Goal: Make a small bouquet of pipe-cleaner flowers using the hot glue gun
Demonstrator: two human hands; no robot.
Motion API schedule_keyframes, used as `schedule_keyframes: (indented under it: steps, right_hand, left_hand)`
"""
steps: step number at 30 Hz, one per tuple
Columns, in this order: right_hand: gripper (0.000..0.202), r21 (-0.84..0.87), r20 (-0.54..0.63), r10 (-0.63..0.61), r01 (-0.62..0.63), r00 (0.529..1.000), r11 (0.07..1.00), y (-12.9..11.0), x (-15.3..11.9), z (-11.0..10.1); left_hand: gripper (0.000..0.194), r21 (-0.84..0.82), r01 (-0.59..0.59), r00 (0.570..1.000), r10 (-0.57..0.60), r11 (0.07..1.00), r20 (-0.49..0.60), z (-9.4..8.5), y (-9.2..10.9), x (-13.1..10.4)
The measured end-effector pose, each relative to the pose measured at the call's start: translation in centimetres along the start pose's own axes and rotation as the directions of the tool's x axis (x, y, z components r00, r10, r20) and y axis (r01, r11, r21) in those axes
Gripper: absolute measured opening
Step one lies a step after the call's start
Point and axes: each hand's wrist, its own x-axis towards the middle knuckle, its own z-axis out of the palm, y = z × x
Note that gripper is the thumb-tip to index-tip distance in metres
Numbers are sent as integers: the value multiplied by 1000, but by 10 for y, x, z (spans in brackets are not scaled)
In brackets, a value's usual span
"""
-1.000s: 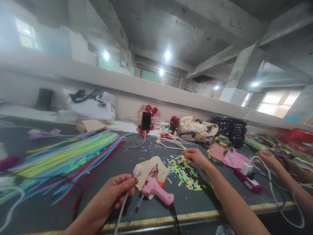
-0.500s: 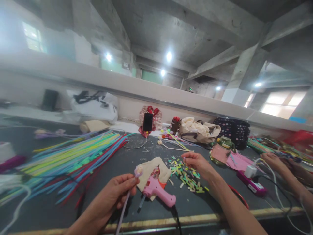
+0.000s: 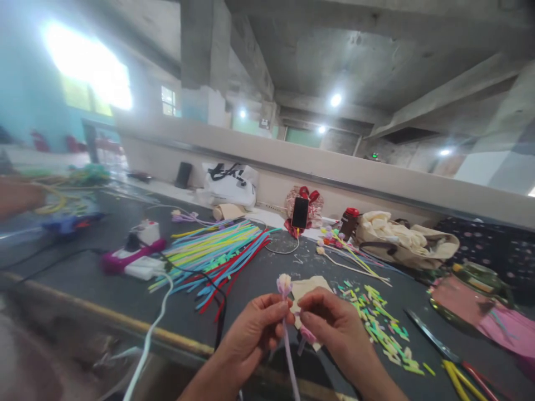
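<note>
My left hand [image 3: 261, 323] pinches a pipe-cleaner flower [image 3: 285, 284] just under its head. The head is lilac with a pale cream middle, and its lilac stem [image 3: 289, 356] hangs down below the fingers. Close at its right, my right hand [image 3: 334, 328] has thumb and forefinger drawn together beside the stem; whatever they grip is too small or hidden to name. Behind my right hand a pink glue gun [image 3: 308, 335] is mostly covered, lying over a cream cloth [image 3: 311, 285]. Short cut pipe-cleaner pieces [image 3: 378, 317] are scattered right of my right hand.
Long coloured pipe cleaners [image 3: 221, 250] lie left, near a purple-and-white power strip [image 3: 134, 259] with cables. Scissors [image 3: 438, 340] with red and yellow handles lie right. Behind are finished flowers [image 3: 334, 239], a phone [image 3: 300, 213] and a green-lidded jug [image 3: 463, 292]. Another person's hand [image 3: 19, 197] shows far left.
My right hand has come from the cut pieces to beside the flower in my left hand. The view has swung left, and the scissors now show at the right.
</note>
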Motion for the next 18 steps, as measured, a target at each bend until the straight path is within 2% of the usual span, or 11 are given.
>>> schedule_keyframes:
  steps: [2, 7, 10, 13, 16, 18]
  right_hand:
    - [9, -24, -33, -13, 12, 999, 1000, 1, 5, 6]
    - [5, -180, -77, -137, 122, 988, 976, -8, 12, 11]
    - [7, -203, -86, -162, 142, 983, 969, -14, 14, 14]
    - [9, -199, -146, -179, 149, 973, 969, -14, 17, 17]
    - [11, -172, -184, -132, 100, 974, 980, -9, 21, 19]
    - [15, -118, -140, -47, 31, 989, 993, -7, 25, 17]
  left_hand:
    - [19, -4, -43, 999, 43, 999, -16, 0, 1, -2]
    - [18, 3, -116, 992, 116, 993, -52, 3, 0, -3]
    - [16, 7, -143, 988, 144, 990, -49, 5, 1, -2]
    - [16, 31, -180, 983, 182, 983, -41, 7, 1, -1]
    - [17, 11, -213, 977, 213, 977, -26, 9, 2, 0]
    - [17, -18, -218, 976, 218, 976, -21, 9, 3, 0]
